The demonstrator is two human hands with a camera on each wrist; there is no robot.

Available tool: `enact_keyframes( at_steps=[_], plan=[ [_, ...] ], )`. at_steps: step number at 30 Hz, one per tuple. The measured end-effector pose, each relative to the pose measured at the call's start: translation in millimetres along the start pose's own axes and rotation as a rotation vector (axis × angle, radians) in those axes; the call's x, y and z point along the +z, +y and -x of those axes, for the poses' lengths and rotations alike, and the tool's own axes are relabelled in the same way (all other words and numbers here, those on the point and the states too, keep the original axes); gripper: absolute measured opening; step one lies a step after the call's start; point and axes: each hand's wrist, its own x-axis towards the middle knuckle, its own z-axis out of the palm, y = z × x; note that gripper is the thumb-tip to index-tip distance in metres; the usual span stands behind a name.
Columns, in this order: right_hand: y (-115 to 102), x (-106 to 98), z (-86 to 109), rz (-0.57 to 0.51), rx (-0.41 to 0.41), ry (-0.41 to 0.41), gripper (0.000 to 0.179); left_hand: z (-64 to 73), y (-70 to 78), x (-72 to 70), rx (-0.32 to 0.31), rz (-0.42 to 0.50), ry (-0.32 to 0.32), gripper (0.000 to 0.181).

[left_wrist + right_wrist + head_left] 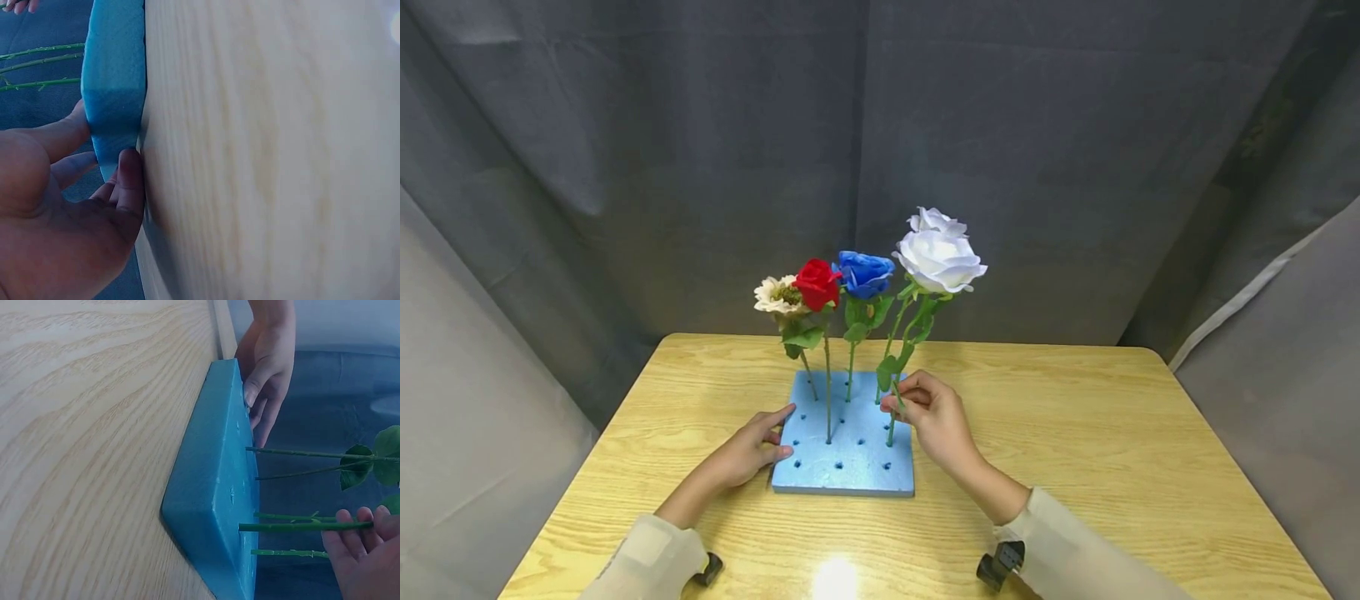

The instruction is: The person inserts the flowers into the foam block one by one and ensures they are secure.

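A light-blue foam board [861, 479] with rows of holes lies flat on the table. My left hand [748, 450] holds its left edge; in the left wrist view the thumb and fingers lie around that edge. With thumb and fingertips my right hand [936, 417] pinches the green stem of the front white rose [942, 262]. That stem's foot meets the board near its right edge, upright with a slight lean. Behind it stands a second white rose [934, 221]. A blue rose [865, 275], a red rose [817, 285] and a cream daisy-like flower [777, 296] stand in the board.
The wooden table [1075, 450] extends around the board on every side. Dark grey curtain [737, 167] hangs behind it, with paler cloth at both sides. Leaves of neighbouring stems sit close together above the board. Several holes show in its near part.
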Motion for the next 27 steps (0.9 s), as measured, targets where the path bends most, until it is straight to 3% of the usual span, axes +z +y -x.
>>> enact_keyframes(
  at_steps=[4,12,27],
  plan=[
    [1.4,-0.3,-0.6,-0.002,0.007,0.002,0.003,0.0,0.2,0.3,-0.001,-0.002,0.001,0.071],
    [7.1,0.7,-0.4,0.001,-0.009,0.016,0.007,0.7,0.3,-0.4,0.0,0.0,0.001,0.071],
    [15.6,6.9,1.7,0.135,-0.139,0.089,0.005,-1.0,0.8,-0.1,0.002,-0.006,0.007,0.071]
  ],
)
